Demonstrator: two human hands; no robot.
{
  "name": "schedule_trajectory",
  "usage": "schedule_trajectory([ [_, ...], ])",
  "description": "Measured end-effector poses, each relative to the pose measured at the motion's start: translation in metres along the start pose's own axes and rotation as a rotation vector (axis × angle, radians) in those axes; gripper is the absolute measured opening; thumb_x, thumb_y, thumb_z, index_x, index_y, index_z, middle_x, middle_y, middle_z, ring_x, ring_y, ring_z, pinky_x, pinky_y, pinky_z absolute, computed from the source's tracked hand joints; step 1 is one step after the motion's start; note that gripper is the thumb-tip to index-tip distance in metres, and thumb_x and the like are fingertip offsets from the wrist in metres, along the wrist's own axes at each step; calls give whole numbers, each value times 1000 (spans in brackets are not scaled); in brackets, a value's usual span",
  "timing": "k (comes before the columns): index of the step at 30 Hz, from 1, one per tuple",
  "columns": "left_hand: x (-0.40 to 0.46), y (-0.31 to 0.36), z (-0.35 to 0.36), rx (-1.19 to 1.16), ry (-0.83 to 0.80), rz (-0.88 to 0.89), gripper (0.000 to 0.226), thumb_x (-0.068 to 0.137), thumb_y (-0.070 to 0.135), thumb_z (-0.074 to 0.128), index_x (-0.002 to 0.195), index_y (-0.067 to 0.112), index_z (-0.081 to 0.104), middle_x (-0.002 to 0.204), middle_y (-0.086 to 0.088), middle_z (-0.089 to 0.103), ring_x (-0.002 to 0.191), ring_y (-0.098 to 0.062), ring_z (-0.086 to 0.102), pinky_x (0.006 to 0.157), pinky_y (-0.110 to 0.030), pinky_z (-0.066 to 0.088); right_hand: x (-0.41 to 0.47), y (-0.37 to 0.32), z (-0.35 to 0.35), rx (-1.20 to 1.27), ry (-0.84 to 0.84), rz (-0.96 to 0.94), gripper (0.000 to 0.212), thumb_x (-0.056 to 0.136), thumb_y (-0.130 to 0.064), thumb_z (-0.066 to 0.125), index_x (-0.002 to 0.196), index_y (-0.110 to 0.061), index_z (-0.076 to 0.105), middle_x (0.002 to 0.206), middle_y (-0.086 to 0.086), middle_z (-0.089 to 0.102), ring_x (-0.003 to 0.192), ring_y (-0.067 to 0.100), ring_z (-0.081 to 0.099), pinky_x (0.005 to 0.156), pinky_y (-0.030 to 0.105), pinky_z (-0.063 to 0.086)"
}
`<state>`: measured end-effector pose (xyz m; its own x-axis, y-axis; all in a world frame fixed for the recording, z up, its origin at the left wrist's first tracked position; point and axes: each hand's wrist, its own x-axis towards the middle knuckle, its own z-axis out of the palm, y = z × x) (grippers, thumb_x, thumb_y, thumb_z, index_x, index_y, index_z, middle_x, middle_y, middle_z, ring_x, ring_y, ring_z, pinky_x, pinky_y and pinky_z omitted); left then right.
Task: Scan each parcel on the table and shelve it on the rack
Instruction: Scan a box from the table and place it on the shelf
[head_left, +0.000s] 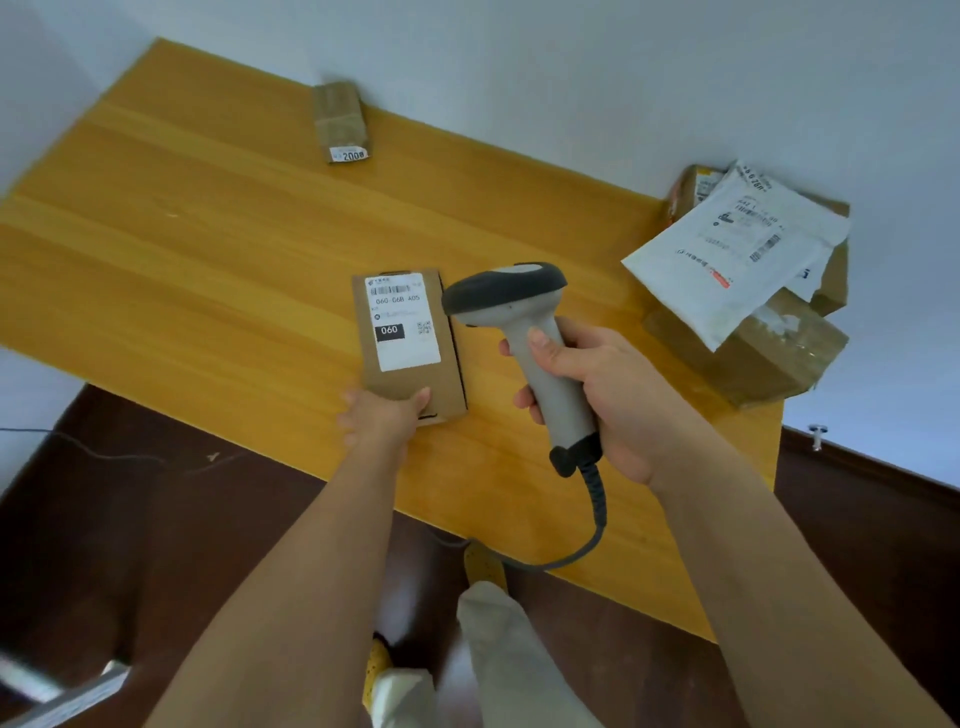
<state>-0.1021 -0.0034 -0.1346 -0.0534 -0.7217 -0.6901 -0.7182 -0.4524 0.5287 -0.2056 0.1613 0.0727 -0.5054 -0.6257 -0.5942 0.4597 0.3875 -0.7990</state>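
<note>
Nearest the camera, the right hand (597, 395) wraps its fingers round the grey handle of the barcode scanner (524, 343), whose dark head hangs just right of the small cardboard parcel (410, 343) and points toward it. That parcel lies flat near the front edge of the wooden table (182, 249), and the left hand (382, 415) pinches its near end, thumb on top, fingers underneath out of sight. It looks light and stiff, a plain box with firm corners; the short near end seems a sound place to hold it, leaving the label uncovered. That white label reads "060-06B A05" under a barcode, with "060" in a black block and a small QR code. Far behind the parcel lies a narrow taped box (340, 122) with a tag reading "200". To the parcel's right, a white mailer bag (727, 249) rests on taped cartons (769, 353); its print is too blurred to read.
</note>
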Motion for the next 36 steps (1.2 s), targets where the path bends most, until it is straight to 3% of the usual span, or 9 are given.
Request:
schedule_trajectory([
  [4,-14,2,-13,-244,-44,94,54,82,9,75,120,9,36,127,-15,53,112,-31,56,98,-48,50,-5,-3,6,-14,-12,-26,22,101,-24,53,118,-14,63,126,16,62,63,9,62,62,26,53],
  [9,-32,-26,-85,-506,-96,-34,61,91,7,66,143,6,32,132,-13,52,101,-26,56,82,-37,49,-26,-14,51,-20,-81,-88,21,102,-21,52,119,-14,62,117,9,64,63,10,62,64,29,51],
  [14,-58,-95,-218,-830,-113,-35,35,94,6,61,129,5,54,105,-8,68,88,-19,65,89,-41,53,-68,-6,156,-107,-304,-137,24,101,-21,52,121,-11,61,111,8,63,63,11,61,60,27,50],
  [18,-95,-182,-337,-1078,-10,4,31,93,3,60,123,8,56,114,-10,66,98,-22,64,80,-38,55,-127,24,257,-219,-552,-195,22,101,-21,53,115,-10,65,103,8,64,66,12,62,63,28,50],
  [23,-168,-330,-471,-1248,134,69,19,93,1,58,111,9,62,95,-7,72,85,-18,71,72,-35,59,-223,83,395,-271,-809,-226,18,98,-21,57,108,-11,68,101,11,67,64,13,63,67,33,51],
  [26,-226,-436,-544,-1328,281,83,25,91,0,61,116,4,62,109,-11,65,91,-21,71,72,-35,59,-291,127,478,-284,-989,-179,18,97,-20,58,109,-10,68,100,5,70,63,12,64,60,27,53],
  [32,-320,-597,-636,-1586,614,41,30,87,3,65,116,1,64,115,-16,65,84,-26,74,73,-37,60,-398,197,600,-423,-1253,-119,18,97,-19,58,108,-8,67,104,7,69,62,10,64,57,26,53],
  [36,-342,-656,-675,-1745,793,101,33,89,9,63,122,3,61,123,-14,64,105,-28,67,81,-40,57,-438,230,672,-475,-1387,-104,15,98,-18,57,102,-10,69,101,4,71,63,12,64,58,27,52],
])
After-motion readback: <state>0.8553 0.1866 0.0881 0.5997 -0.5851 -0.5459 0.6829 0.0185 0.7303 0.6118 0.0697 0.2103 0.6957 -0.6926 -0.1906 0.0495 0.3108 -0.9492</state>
